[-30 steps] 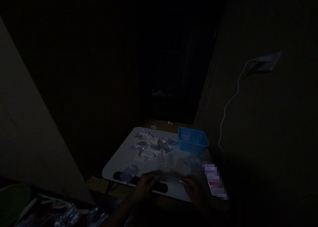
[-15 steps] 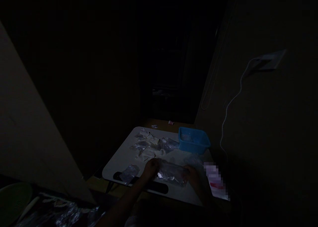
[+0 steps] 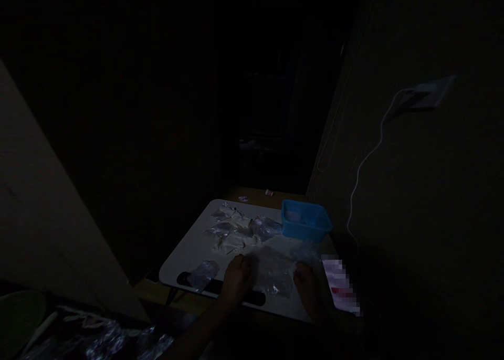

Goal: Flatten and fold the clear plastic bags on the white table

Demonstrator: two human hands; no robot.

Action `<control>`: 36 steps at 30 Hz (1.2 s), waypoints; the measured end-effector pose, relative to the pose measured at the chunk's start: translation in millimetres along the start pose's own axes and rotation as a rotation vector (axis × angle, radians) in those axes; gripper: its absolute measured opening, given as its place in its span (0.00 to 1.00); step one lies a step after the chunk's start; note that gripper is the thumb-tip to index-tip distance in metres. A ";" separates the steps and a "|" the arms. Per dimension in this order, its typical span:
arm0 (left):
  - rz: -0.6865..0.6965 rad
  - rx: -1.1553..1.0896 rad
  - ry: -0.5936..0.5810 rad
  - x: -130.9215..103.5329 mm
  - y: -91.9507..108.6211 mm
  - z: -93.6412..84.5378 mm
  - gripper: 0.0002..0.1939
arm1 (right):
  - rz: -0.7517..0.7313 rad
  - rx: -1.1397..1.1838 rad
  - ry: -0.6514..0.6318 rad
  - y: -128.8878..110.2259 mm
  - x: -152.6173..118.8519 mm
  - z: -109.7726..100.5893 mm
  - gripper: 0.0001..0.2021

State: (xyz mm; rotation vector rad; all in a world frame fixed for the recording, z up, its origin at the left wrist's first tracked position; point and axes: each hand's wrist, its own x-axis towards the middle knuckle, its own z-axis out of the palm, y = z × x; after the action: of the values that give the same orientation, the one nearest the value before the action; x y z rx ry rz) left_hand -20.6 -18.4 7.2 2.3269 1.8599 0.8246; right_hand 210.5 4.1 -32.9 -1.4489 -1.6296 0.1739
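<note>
A clear plastic bag [image 3: 273,276] is spread flat over the white table between my two hands. My left hand [image 3: 238,277] has its fingers curled in at the bag's left edge. At the opposite edge, my right hand [image 3: 305,284] is closed with thumb and fingers together. The dim light hides the exact fingertip contact. Beyond them lies a heap of crumpled clear plastic bags [image 3: 264,228] with pale pieces among them. Another small plastic bag [image 3: 203,274] rests left of my left hand, partly over the table's dark slot.
A blue plastic basket [image 3: 305,234] stands at the table's back right corner. A blurred-out phone-like screen [image 3: 339,284] glows at the right edge of the white table [image 3: 185,244]. A white cable [image 3: 358,173] hangs from a wall socket. Shiny wrapping [image 3: 106,341] lies at lower left.
The plastic bag has gone from being stretched up between my hands to lying flatter. My left hand has turned slightly, and the view has shifted a little.
</note>
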 end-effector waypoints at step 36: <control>0.263 0.217 -0.195 19.0 12.6 35.5 0.23 | -0.394 -0.498 -0.489 -57.7 5.8 31.9 0.22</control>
State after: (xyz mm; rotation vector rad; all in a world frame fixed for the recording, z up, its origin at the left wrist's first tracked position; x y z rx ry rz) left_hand 8.5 5.6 -11.6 2.7121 1.6619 0.4077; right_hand 147.9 6.0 -11.4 -1.4745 -2.4570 -0.1253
